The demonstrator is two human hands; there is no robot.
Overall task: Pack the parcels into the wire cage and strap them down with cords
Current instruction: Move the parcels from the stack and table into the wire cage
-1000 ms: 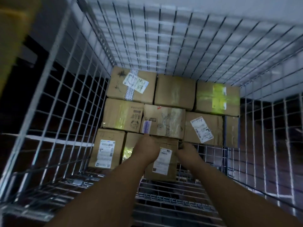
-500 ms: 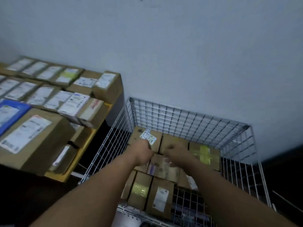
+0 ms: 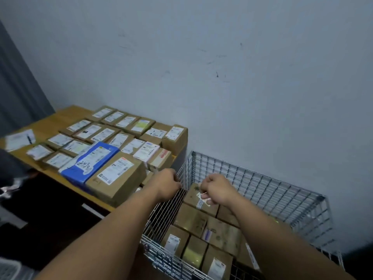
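Hovering at the cage's (image 3: 262,188) left-rear corner: my left hand (image 3: 168,184) curled over the side rim, right hand (image 3: 217,190) curled above packed parcels (image 3: 191,221); cannot tell whether either holds anything. Loaded table (image 3: 60,118) just beside.

We see a dim, bluish scene, softly blurred throughout; the wall (image 3: 222,67) is evenly lit, the lower left sinks into deep shadow, and straight edges bow.

Brown parcels (image 3: 223,234), silver wire cage (image 3: 262,190), blue package (image 3: 91,162).
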